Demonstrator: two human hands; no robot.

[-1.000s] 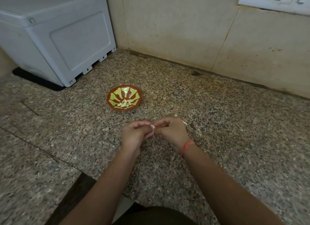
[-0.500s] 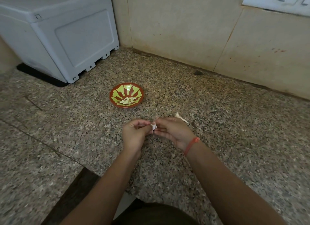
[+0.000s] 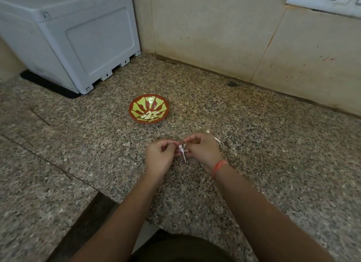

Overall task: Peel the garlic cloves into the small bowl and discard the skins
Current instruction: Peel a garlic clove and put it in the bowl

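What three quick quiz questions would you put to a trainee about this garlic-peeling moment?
1. True or false: the small bowl is empty.
2. Which wrist wears the orange band? A left, B right.
3. Fill in: the left hand and right hand pinch a garlic clove trailing a strip of ____.
Key: 1 false, the small bowl holds peeled cloves; 2 B; 3 skin.
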